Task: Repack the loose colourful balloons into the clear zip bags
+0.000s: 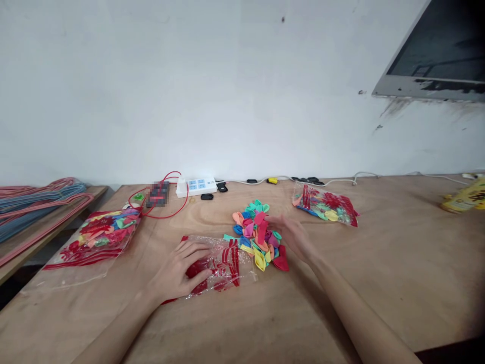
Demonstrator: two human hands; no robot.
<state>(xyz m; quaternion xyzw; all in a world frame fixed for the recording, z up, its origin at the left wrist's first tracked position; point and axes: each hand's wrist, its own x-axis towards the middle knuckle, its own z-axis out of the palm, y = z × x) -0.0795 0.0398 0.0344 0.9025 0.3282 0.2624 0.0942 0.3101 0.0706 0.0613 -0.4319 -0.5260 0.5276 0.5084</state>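
Left hand [178, 270] flat on a printed plastic bag [227, 268], right hand [291, 237] at a heap of balloons [257, 237]
Both hands are open, gripping nothing; the right fingertips [270, 221] touch the heap. On the plywood table [341, 303], a left balloon bag [94, 237] and a right balloon bag [326, 205] lie well apart.

L hand [178, 270] on plastic bag [227, 268], R hand [291, 237] on balloons [257, 237]

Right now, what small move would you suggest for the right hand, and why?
Probably it should gather a few balloons from the loose pile: the right hand touches them, while the left hand rests on the clear bag beside them.
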